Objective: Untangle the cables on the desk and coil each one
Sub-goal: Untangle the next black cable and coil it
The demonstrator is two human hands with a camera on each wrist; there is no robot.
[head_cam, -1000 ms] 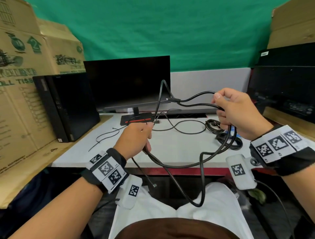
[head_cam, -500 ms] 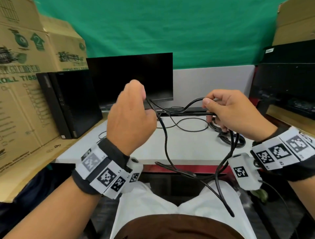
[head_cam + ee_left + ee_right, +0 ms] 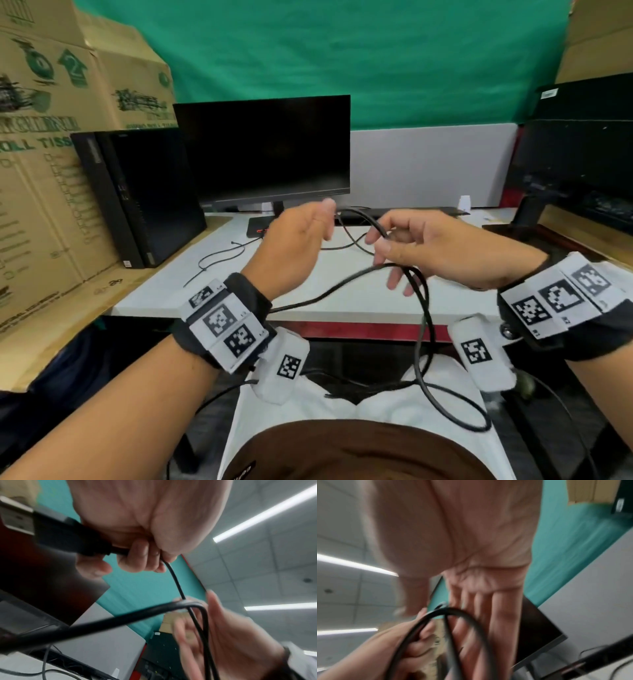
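A thick black cable [image 3: 427,308] hangs in loops from my right hand [image 3: 387,257] down onto my lap. The right wrist view shows that hand's fingers [image 3: 501,608] straight, with the cable [image 3: 471,615] draped across them. My left hand [image 3: 308,233] is just left of it, above the desk's front. In the left wrist view its fingers [image 3: 142,555] curl round the cable right behind a black plug with a metal end [image 3: 56,534]. One strand [image 3: 120,619] runs from there to the bend over my right hand. Thinner black cables [image 3: 222,257] lie loose on the white desk [image 3: 342,305].
A dark monitor [image 3: 263,154] stands at the desk's back, a black PC tower [image 3: 144,195] to its left, cardboard boxes [image 3: 41,171] beyond that. Black equipment [image 3: 582,164] sits at the right. Another cable loop [image 3: 349,245] lies behind my hands.
My left hand has swung right and closer to my right hand, carrying the cable across. The right hand's fingers have straightened out, and the hanging loops now reach my lap.
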